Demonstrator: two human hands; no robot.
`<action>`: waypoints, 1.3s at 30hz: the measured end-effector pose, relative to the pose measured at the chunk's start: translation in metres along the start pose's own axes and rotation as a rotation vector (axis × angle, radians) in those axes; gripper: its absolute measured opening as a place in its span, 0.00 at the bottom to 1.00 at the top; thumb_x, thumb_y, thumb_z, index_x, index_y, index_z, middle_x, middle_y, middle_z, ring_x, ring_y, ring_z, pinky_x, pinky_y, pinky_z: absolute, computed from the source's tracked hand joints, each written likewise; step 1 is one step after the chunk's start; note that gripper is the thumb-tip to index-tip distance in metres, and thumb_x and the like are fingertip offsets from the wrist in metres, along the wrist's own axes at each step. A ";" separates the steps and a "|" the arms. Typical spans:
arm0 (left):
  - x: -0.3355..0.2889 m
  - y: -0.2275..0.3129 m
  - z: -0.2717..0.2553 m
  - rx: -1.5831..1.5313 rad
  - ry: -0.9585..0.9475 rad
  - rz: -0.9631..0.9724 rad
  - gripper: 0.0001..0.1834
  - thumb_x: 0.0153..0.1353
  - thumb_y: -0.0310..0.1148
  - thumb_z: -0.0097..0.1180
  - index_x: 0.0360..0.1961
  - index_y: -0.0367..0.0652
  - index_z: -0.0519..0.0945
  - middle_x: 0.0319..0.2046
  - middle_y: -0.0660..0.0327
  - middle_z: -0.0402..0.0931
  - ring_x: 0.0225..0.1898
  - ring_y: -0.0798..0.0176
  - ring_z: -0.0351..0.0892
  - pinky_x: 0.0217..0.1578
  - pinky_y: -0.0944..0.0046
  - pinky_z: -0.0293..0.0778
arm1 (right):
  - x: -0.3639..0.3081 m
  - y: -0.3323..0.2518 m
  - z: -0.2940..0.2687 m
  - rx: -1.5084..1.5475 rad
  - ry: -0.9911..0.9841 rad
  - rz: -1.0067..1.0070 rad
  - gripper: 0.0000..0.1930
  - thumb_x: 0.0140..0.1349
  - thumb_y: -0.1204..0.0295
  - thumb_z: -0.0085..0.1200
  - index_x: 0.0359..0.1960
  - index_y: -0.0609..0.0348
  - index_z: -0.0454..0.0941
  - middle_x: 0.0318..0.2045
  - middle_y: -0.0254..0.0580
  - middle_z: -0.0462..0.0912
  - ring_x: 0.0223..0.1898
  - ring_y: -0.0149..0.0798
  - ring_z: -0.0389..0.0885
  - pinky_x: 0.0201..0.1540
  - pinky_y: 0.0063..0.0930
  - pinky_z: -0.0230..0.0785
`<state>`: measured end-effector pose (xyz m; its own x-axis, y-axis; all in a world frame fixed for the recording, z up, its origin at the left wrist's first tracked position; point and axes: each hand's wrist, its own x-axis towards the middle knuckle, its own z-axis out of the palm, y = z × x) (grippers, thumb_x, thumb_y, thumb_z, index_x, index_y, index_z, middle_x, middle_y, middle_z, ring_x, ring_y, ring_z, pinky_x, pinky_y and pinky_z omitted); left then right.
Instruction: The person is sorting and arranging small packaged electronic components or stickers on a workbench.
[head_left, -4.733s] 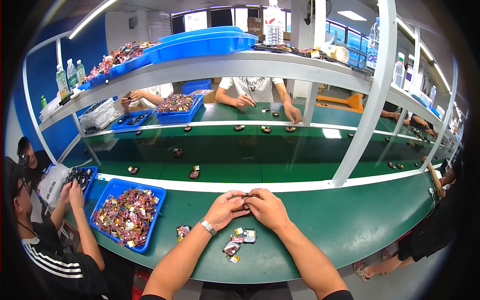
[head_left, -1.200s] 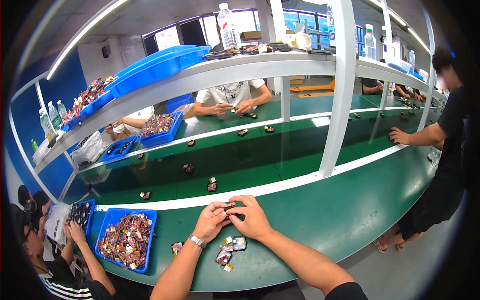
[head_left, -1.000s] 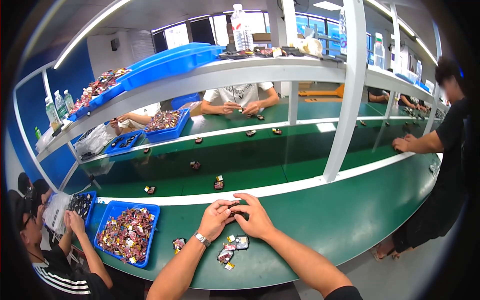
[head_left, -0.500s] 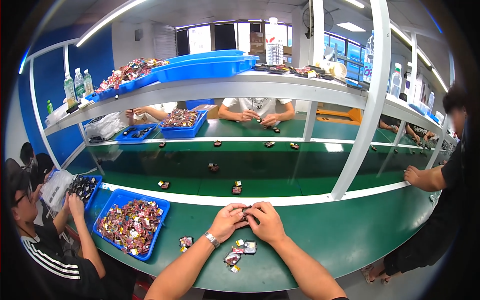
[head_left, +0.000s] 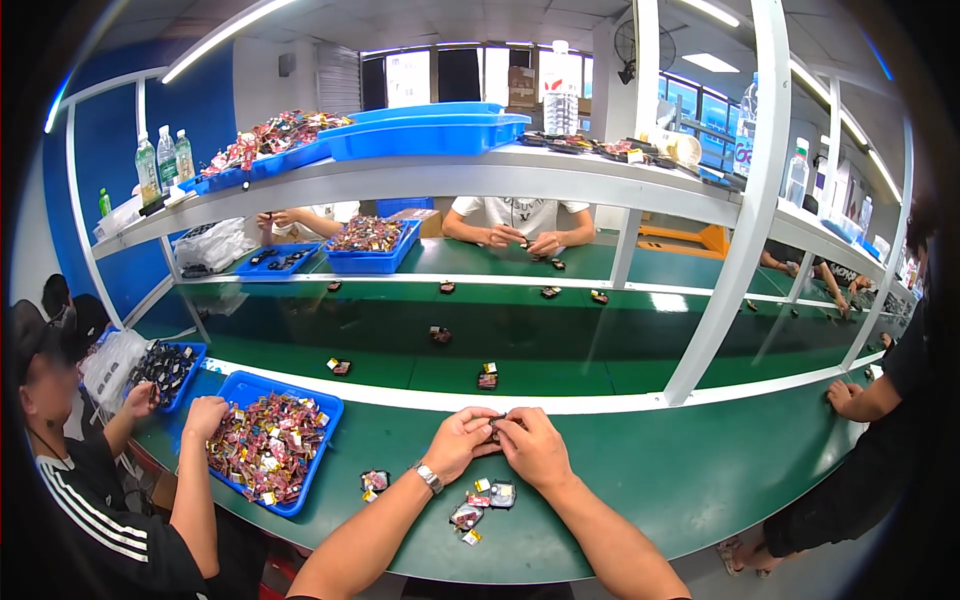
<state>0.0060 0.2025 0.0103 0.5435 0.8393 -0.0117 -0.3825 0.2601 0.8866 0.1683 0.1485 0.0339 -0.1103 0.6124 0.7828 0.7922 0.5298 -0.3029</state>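
Observation:
My left hand (head_left: 455, 447) and my right hand (head_left: 534, 449) meet over the green table, fingers closed together on one small dark electronic part (head_left: 494, 428). Most of that part is hidden behind the fingers. Between my forearms lie a grey-and-black casing (head_left: 502, 493), another small casing with a red board (head_left: 466, 516) and a piece with a yellow-and-white label (head_left: 471, 537). Just left of my left wrist sits one more small assembly (head_left: 374, 483).
A blue tray (head_left: 331, 437) heaped with small red boards stands at left, a co-worker's hand (head_left: 205, 415) at its edge. Beyond a white rail (head_left: 420, 401), the green belt (head_left: 560, 345) carries scattered assemblies. A white shelf (head_left: 440, 178) with a slanted post (head_left: 725, 290) spans above.
The co-worker at left has moved a hand over to the tray of red boards. My hands stay together on the part, with little shift. The view has swung slightly.

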 end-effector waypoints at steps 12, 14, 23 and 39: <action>-0.002 0.003 0.003 0.040 0.006 -0.019 0.14 0.68 0.23 0.49 0.54 0.37 0.69 0.52 0.54 0.75 0.51 0.60 0.79 0.52 0.57 0.80 | -0.004 0.004 0.003 -0.039 -0.009 -0.026 0.07 0.52 0.75 0.62 0.34 0.54 0.83 0.35 0.33 0.79 0.40 0.38 0.78 0.37 0.30 0.78; -0.003 0.003 0.004 0.037 0.011 -0.019 0.13 0.69 0.23 0.48 0.54 0.37 0.70 0.51 0.54 0.77 0.51 0.62 0.79 0.51 0.60 0.80 | -0.005 0.004 0.003 -0.040 -0.004 -0.022 0.07 0.51 0.75 0.62 0.33 0.54 0.83 0.35 0.33 0.79 0.40 0.38 0.78 0.36 0.31 0.77; -0.001 0.000 0.006 0.043 0.020 -0.004 0.13 0.69 0.21 0.47 0.54 0.36 0.69 0.49 0.54 0.77 0.50 0.61 0.79 0.50 0.60 0.81 | -0.004 0.006 0.004 -0.055 0.020 -0.016 0.08 0.51 0.75 0.65 0.35 0.56 0.84 0.37 0.37 0.80 0.39 0.41 0.80 0.38 0.33 0.76; 0.012 -0.006 -0.010 0.323 0.204 0.203 0.11 0.67 0.23 0.50 0.49 0.33 0.75 0.46 0.52 0.80 0.46 0.62 0.81 0.44 0.64 0.81 | 0.027 0.155 0.022 -0.286 -0.028 0.455 0.13 0.52 0.68 0.61 0.39 0.58 0.83 0.40 0.47 0.83 0.42 0.53 0.79 0.47 0.43 0.73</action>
<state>0.0075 0.2162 0.0005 0.3096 0.9438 0.1159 -0.1951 -0.0562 0.9792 0.2752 0.2603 -0.0037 0.2697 0.7602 0.5911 0.8952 0.0283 -0.4448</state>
